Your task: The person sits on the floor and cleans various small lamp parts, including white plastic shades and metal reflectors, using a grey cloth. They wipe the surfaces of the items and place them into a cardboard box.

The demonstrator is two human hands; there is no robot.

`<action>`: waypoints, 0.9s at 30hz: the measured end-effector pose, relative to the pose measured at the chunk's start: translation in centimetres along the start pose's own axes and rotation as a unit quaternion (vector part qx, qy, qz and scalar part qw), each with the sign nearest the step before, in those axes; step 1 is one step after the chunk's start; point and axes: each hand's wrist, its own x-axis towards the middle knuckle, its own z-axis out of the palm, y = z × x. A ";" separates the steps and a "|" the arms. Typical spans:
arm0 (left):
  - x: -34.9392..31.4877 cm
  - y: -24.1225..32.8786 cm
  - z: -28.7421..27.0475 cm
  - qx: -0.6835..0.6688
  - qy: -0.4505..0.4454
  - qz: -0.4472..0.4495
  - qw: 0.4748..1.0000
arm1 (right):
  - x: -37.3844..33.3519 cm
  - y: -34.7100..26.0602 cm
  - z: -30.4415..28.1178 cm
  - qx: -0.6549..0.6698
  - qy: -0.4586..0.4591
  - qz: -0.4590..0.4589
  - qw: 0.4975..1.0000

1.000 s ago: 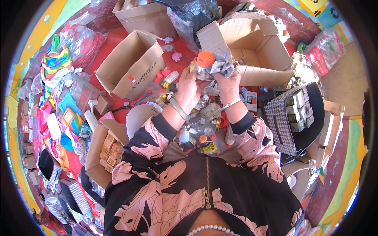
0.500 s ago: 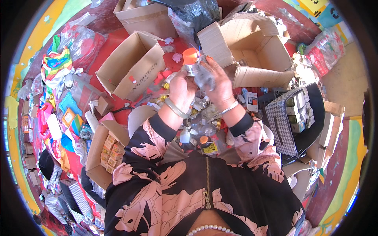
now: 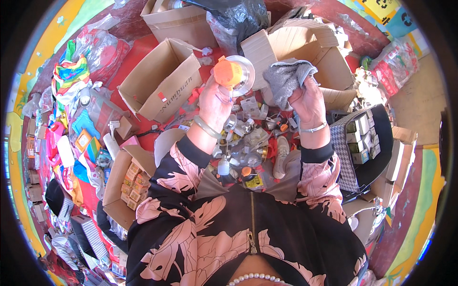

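Head view: just right of an open rectangular brown cardboard carton [image 3: 179, 90], clamped a round, orange-topped, silvery-rimmed object [image 3: 228, 73] in the left hand [image 3: 213, 104], with fingers closed on it. Pointed its axis roughly sideways, orange end toward the carton, silvery end away. Farther right of the carton, held a crumpled grey fabric cloth [image 3: 288, 80] in the right hand [image 3: 308, 102], between thumb and fingers. Showed a gap between silvery end and cloth, with the left hand nearer the carton.

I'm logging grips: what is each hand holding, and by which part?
The left hand holds a round orange-and-silver fitting by its near side, grip partly hidden; the right hand grips a grey cloth by its right edge.
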 end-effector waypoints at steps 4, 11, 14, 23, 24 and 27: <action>0.2 -0.5 0.4 0.024 0.008 -0.001 1.000 | -0.8 1.2 2.5 -0.100 0.062 -0.051 0.992; -1.7 -0.9 3.4 0.052 -0.014 0.046 0.997 | -0.6 6.2 2.2 -0.354 0.145 -0.126 0.915; -1.2 -0.7 2.7 0.189 -0.052 0.068 0.978 | -1.0 5.8 1.8 -0.288 0.154 -0.092 0.941; -1.7 0.9 4.2 0.412 -0.101 0.079 0.902 | -1.0 3.3 1.4 -0.378 0.079 -0.156 0.909; -1.8 1.0 4.2 0.447 -0.106 0.082 0.884 | -1.1 2.8 1.7 -0.419 0.055 -0.146 0.894; -2.3 1.7 3.7 0.593 -0.169 0.061 0.785 | -1.6 1.0 3.7 -0.479 0.009 -0.075 0.875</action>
